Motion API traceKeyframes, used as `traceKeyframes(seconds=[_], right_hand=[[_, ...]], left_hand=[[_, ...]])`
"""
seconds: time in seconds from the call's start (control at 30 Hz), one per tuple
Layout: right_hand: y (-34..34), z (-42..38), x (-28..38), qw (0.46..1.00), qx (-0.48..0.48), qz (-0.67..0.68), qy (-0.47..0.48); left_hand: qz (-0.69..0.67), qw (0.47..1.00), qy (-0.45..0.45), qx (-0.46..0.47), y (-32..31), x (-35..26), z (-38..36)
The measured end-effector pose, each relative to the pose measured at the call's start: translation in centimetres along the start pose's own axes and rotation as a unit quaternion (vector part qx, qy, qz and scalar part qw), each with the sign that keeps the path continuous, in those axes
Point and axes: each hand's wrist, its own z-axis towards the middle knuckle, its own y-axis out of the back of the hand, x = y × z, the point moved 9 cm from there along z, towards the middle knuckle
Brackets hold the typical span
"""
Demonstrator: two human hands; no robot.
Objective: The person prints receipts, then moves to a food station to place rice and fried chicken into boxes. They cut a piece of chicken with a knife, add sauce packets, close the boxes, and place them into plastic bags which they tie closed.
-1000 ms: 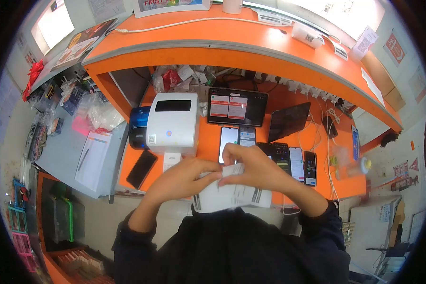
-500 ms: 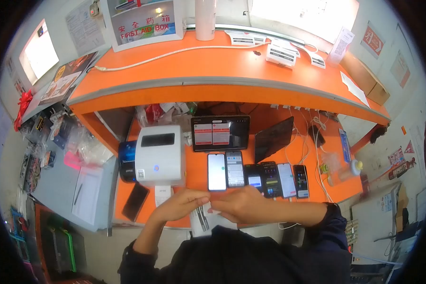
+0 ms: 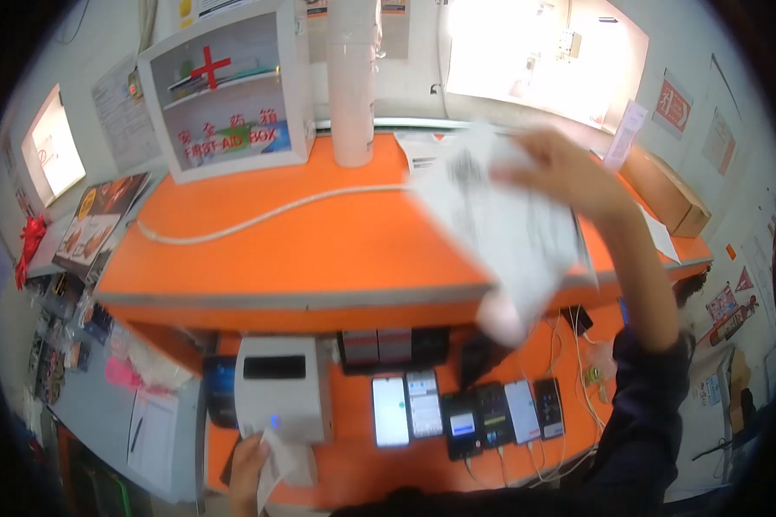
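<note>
My right hand [image 3: 560, 172] is raised over the upper shelf, its fingers closed on the top of a blurred white paper bag [image 3: 500, 224] with dark print. The bag hangs tilted past the front edge of the orange shelf [image 3: 302, 250]. Low on the left, my left hand [image 3: 250, 461] grips a strip of white paper [image 3: 276, 457] just in front of the white label printer [image 3: 283, 388]. Several phones lie on the lower desk, among them one with a white screen [image 3: 391, 412].
A first aid box [image 3: 233, 103] and a white cylinder [image 3: 352, 103] stand on the upper shelf. A white cable [image 3: 267, 211] crosses it. A cardboard box [image 3: 664, 189] sits at its right end. Cables [image 3: 586, 379] trail beside the phones.
My hands were together near the desk's front edge. My right hand has risen to the upper shelf with the bag; my left has moved left to the printer and taken hold of paper. The view has tilted up.
</note>
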Motion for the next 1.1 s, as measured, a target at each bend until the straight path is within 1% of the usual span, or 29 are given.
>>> traceKeyframes(seconds=[0.07,0.1,0.17,0.2,0.23,0.27,0.3,0.33,0.4,0.43,0.47,0.53,0.57,0.6,0.63,0.67,0.7,0.73,0.77,0.8,0.83,0.87,0.9,0.93,0.97,1.0,1.03,1.07,1.1], right_hand=[[5.0,7.3,-4.9,0.997,-0.072,0.016,-0.023],[6.9,11.1,-9.2,0.993,-0.087,-0.027,-0.070],[9.2,16.1,-17.5,0.978,-0.079,-0.098,-0.167],[9.7,17.5,-20.4,0.966,-0.059,-0.127,-0.216],[9.7,18.6,-20.9,0.967,-0.059,-0.124,-0.215],[9.7,19.2,-22.1,0.961,-0.064,-0.077,-0.256],[9.6,19.6,-23.3,0.952,-0.067,-0.031,-0.298],[10.1,20.7,-24.0,0.952,-0.066,-0.031,-0.298],[10.7,23.2,-23.5,0.952,-0.002,-0.229,-0.205],[11.1,22.2,-22.6,0.933,-0.048,-0.249,-0.256],[10.8,22.0,-22.6,0.932,-0.046,-0.248,-0.260],[11.9,21.3,-20.9,0.883,-0.086,-0.402,-0.226],[11.6,19.7,-18.8,0.866,-0.134,-0.441,-0.195],[11.5,19.2,-19.2,0.864,-0.137,-0.443,-0.197],[11.9,19.0,-18.1,0.838,-0.232,-0.480,-0.116],[11.8,17.6,-14.9,0.798,-0.324,-0.507,-0.033],[13.9,16.2,-12.6,0.833,-0.394,-0.389,-0.021],[13.7,14.5,-8.9,0.838,-0.415,-0.352,0.047],[12.6,13.1,-5.2,0.855,-0.333,-0.378,0.123],[12.6,10.8,-3.5,0.919,-0.343,-0.179,0.070],[10.5,8.3,-0.8,0.946,-0.287,-0.140,0.060],[6.8,5.7,1.8,0.972,-0.170,-0.114,0.116],[2.6,3.0,3.3,0.976,-0.052,-0.102,0.183],[-3.0,-0.7,4.9,0.967,0.123,-0.066,0.214],[-7.0,-4.4,5.7,0.920,0.139,-0.137,0.340],[-11.3,-6.6,5.8,0.932,0.246,-0.025,0.264],[-14.0,-8.0,4.4,0.954,0.265,0.037,0.132],[-15.9,-9.0,2.1,0.956,0.182,0.217,0.072],[-16.9,-9.6,0.6,0.949,0.111,0.288,0.066]], left_hand=[[-0.019,0.996,0.021,-0.083,2.7,1.8,0.0],[-0.020,0.996,0.019,-0.082,2.2,1.9,-0.1],[0.039,0.973,0.078,-0.213,2.6,2.4,-1.3],[0.039,0.973,0.075,-0.214,2.2,1.9,-1.2],[0.095,0.968,0.079,-0.220,2.1,1.1,-1.3],[0.150,0.959,0.083,-0.224,2.1,0.6,-1.1],[0.150,0.959,0.085,-0.224,2.0,0.6,-0.9],[0.148,0.959,0.083,-0.228,2.1,0.5,-0.9],[0.146,0.958,0.081,-0.234,2.1,0.5,-1.1],[0.148,0.957,0.086,-0.234,1.8,0.5,-1.1],[0.152,0.961,0.065,-0.223,1.2,-0.1,-0.8],[0.158,0.965,0.044,-0.207,1.2,-0.1,-0.4],[0.175,0.972,0.038,-0.155,1.2,0.5,0.2],[0.190,0.976,0.028,-0.103,0.7,1.0,0.8],[0.189,0.976,0.025,-0.100,-0.1,1.0,1.2],[0.115,0.991,-0.017,-0.071,-1.9,0.0,1.9],[0.047,0.996,-0.067,-0.042,-3.3,-1.1,2.2],[0.092,0.980,-0.094,-0.149,-2.6,-1.0,1.9],[0.080,0.981,-0.129,-0.121,-3.9,-1.3,1.8],[0.066,0.981,-0.161,-0.092,-6.9,-3.8,2.1],[0.063,0.985,-0.130,-0.090,-8.9,-5.1,2.1],[0.061,0.990,-0.097,-0.088,-10.1,-5.9,1.9],[0.061,0.990,-0.091,-0.088,-9.9,-5.9,2.2],[0.171,0.973,-0.157,0.000,-11.4,-6.3,3.0],[0.275,0.932,-0.220,0.089,-13.4,-6.5,2.6],[0.272,0.933,-0.216,0.092,-14.2,-6.4,2.0],[0.281,0.902,-0.305,0.116,-16.4,-7.4,0.4],[0.287,0.863,-0.391,0.140,-18.3,-8.0,-1.6],[0.144,0.900,-0.378,0.161,-18.7,-7.8,-2.2]])
